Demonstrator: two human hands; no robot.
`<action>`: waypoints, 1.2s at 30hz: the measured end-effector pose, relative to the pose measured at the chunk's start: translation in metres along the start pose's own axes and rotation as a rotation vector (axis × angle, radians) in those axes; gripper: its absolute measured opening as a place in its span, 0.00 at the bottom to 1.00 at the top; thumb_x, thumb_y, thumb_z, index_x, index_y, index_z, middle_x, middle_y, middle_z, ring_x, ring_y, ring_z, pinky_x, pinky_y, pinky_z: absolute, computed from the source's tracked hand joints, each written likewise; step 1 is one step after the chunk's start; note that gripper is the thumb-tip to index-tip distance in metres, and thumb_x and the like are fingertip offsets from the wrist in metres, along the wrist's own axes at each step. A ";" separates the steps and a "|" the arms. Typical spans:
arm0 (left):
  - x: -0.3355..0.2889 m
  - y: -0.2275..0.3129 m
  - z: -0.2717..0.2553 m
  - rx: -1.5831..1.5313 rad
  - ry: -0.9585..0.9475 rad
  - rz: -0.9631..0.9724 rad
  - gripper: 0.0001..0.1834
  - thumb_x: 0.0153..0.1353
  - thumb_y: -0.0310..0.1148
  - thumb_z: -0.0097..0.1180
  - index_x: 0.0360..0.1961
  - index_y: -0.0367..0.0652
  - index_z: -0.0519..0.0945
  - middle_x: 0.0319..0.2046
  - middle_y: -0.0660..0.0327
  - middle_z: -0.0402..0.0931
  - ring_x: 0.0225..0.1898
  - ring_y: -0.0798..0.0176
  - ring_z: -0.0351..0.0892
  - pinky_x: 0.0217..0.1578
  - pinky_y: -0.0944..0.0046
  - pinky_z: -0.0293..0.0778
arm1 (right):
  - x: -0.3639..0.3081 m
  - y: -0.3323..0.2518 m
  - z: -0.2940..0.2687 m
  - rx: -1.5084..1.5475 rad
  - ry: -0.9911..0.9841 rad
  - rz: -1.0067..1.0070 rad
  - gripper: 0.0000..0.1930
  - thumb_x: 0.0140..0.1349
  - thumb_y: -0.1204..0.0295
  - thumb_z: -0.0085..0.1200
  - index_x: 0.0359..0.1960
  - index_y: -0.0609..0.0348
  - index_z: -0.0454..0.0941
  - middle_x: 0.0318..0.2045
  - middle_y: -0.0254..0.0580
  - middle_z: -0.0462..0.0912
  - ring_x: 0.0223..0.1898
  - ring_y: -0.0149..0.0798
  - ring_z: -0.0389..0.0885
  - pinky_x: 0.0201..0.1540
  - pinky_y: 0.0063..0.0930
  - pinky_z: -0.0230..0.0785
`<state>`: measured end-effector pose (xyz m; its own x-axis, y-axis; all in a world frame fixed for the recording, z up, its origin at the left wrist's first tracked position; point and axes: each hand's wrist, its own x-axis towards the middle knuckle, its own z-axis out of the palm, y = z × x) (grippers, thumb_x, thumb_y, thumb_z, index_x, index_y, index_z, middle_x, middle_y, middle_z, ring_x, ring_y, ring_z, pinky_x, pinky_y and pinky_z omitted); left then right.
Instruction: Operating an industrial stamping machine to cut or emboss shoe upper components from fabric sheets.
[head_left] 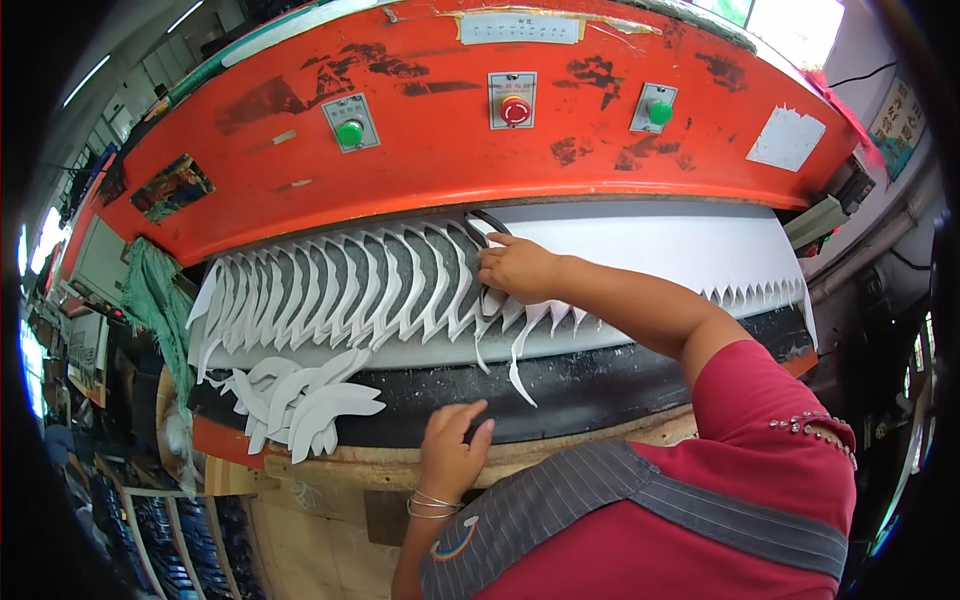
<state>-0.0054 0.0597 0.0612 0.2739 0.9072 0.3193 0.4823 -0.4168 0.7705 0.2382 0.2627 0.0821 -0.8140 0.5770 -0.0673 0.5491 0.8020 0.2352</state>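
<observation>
My right hand reaches across to a dark, curved cutting die and grips its middle; my fingers cover part of it. The die stands on a large white sheet, at the border between its cut part and its uncut part. Left of it, a row of curved openings leaves thin wavy strips of the sheet. My left hand is empty, thumb and fingers apart, over the front edge of the black work surface. White curved cut pieces lie heaped left of that hand.
Behind the sheet rises the red machine beam with a red stop button and two green buttons. Thin white offcuts hang over the sheet's front edge. A green cloth hangs at the left. Wooden edging runs along the front.
</observation>
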 end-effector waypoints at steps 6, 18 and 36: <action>0.019 0.012 -0.018 -0.174 0.154 0.109 0.43 0.44 0.34 0.73 0.62 0.33 0.66 0.61 0.48 0.62 0.60 0.51 0.66 0.56 0.56 0.65 | -0.042 -0.051 -0.105 0.958 -0.125 -0.284 0.33 0.42 0.63 0.71 0.49 0.67 0.74 0.36 0.51 0.81 0.41 0.52 0.78 0.46 0.39 0.69; -0.002 0.013 0.009 -0.859 0.239 0.043 0.56 0.50 0.24 0.68 0.67 0.38 0.35 0.61 0.38 0.62 0.60 0.49 0.69 0.60 0.52 0.66 | -0.073 -0.157 -0.020 1.269 0.344 0.125 0.33 0.65 0.59 0.52 0.67 0.61 0.57 0.58 0.55 0.70 0.58 0.50 0.72 0.59 0.38 0.64; 0.061 0.018 -0.120 0.186 0.191 0.027 0.34 0.49 0.40 0.71 0.55 0.38 0.72 0.39 0.58 0.74 0.43 0.60 0.74 0.43 0.62 0.72 | -0.082 -0.023 -0.093 0.869 0.338 0.170 0.19 0.56 0.62 0.64 0.44 0.58 0.76 0.37 0.41 0.77 0.41 0.43 0.75 0.45 0.36 0.66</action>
<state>-0.0804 0.1142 0.1605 0.1349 0.8826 0.4504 0.6266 -0.4281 0.6512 0.2752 0.1825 0.1721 -0.6471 0.7306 0.2178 0.5038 0.6242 -0.5971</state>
